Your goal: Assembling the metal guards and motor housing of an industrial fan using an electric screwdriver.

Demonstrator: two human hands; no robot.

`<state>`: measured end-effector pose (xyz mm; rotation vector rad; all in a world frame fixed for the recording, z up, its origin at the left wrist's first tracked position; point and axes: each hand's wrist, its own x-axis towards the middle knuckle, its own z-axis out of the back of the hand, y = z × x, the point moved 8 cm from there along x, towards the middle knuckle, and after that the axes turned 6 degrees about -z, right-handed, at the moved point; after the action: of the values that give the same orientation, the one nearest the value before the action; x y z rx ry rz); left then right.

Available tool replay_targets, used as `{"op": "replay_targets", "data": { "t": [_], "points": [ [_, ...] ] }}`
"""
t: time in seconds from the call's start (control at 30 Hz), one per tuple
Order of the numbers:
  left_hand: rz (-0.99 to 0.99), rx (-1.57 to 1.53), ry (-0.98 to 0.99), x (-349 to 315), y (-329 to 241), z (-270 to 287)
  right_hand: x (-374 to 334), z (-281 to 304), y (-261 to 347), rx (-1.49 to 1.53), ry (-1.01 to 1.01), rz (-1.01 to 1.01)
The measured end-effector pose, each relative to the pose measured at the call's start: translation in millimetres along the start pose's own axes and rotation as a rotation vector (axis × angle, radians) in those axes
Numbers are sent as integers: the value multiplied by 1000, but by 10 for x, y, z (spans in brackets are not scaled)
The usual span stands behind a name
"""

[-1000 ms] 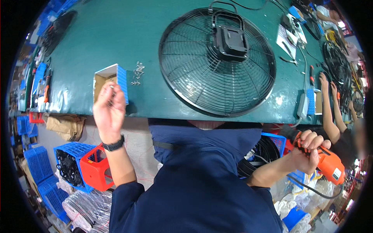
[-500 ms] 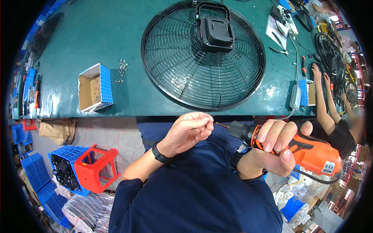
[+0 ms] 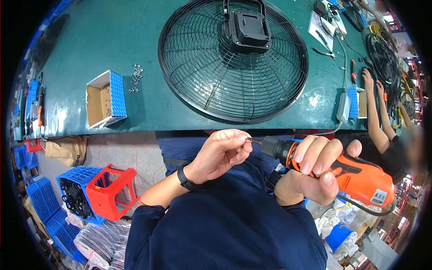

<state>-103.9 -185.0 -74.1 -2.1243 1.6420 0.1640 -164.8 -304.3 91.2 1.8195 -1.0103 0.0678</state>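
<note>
My right hand [image 3: 317, 164] is wrapped round an orange and black electric screwdriver [image 3: 366, 182], held level in front of my body. Its thin bit [image 3: 255, 141] points left and meets the fingertips of my left hand [image 3: 220, 150]. Those fingers are pinched together on something too small to make out. Beyond my hands, a round black fan grille [image 3: 211, 85] lies on the green table, with a square black housing [image 3: 249, 29] and a handle on top. Left of it are loose screws [image 3: 136, 76] and an open blue and white cardboard box [image 3: 118, 96] with several screws inside.
At the right stand another small blue box [image 3: 353, 103] and a grey power adapter [image 3: 344, 108] with a cord. Pliers [image 3: 323, 52] lie farther back. A co-worker's forearms [image 3: 373, 108] rest at the table's right. Below left are a red stool [image 3: 105, 193] and blue crate [image 3: 87, 173].
The gap between the screwdriver bit and my left fingertips has closed; the bit tip now meets them. The screwdriver has shifted slightly left. The view has shifted a little.
</note>
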Motion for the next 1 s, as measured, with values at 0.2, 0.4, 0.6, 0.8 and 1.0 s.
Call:
{"op": "replay_targets", "data": {
  "t": [0.2, 0.4, 0.6, 0.8, 1.0],
  "points": [
    [-35, 29, -24, 15, 15, 61, -27, -9, -21, -24, 6, -19],
    [-9, 30, 75, 41, 80, 101, -70, 8, -102, -60, -28, -54],
    [-87, -52, 2, 131, 134, 114, -123, 6, -197, -130, -61, -48],
    [-3, -240, -86, 313, 279, 210, -57, 16, -351, -246, 14, -42],
    [40, -268, -163, 338, 322, 249, 57, 77, -510, -199, 17, -88]
  ]
}}
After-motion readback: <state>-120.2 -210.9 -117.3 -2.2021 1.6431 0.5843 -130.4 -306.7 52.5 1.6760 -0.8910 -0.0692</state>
